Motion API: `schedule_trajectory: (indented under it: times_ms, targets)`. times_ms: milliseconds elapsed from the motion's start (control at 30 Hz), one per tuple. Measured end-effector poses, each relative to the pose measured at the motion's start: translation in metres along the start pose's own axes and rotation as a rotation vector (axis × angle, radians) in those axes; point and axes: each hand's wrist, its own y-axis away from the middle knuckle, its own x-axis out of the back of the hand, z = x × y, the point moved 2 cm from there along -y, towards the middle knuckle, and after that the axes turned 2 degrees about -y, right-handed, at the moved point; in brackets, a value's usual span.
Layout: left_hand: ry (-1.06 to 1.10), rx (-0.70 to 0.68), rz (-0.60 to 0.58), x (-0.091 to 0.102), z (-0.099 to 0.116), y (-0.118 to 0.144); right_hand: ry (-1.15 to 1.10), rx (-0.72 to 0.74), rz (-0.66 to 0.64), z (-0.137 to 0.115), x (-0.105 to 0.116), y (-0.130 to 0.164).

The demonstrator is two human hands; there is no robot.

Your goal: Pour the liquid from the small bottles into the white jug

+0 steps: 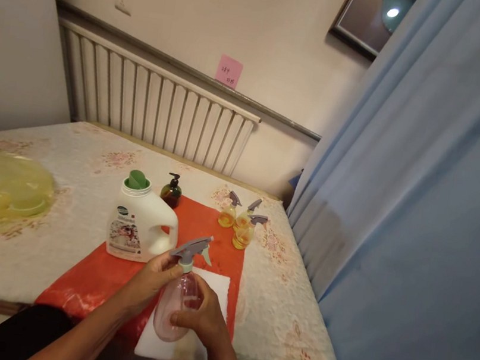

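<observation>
Both hands on a clear pink plastic spray bottle with a grey trigger head

The left hand curls round its neck; the right hand wraps its belly, tilted above a white folded cloth on the red mat. At 11 o'clock stands a white detergent jug with green cap; at 1 o'clock, three small yellow spray bottles on the tabletop

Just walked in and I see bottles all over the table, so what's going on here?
A person holds a pink spray bottle over a white cloth. The left hand grips it near the grey trigger top, and the right hand wraps its body. Behind it, on a red mat, stand a white detergent jug, a dark pump bottle and three small yellow spray bottles.
</observation>
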Motion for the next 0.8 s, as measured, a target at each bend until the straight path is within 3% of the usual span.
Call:
schedule_trajectory:
  times_ms: [133,333,467,533,600,800]
  targets:
    - [0.047,0.022,-0.05,0.001,-0.006,-0.006,-0.001,-0.006,-0.003,-0.001,0.002,-0.005]
    - [0.018,-0.001,-0.001,0.005,-0.015,-0.013,0.013,-0.006,-0.007,0.005,0.009,-0.018]
    - [-0.223,-0.018,0.204,0.02,-0.028,-0.013,0.016,-0.028,0.132,0.013,0.027,-0.042]
    - [-0.454,0.031,0.259,0.031,-0.045,-0.014,0.046,0.002,0.233,0.014,0.038,-0.062]
    - [-0.609,0.04,0.231,0.041,-0.067,-0.015,0.091,0.062,0.292,0.013,0.047,-0.087]
    - [-1.046,-0.112,0.186,0.061,-0.133,-0.018,0.155,0.131,0.332,0.012,0.043,-0.183]
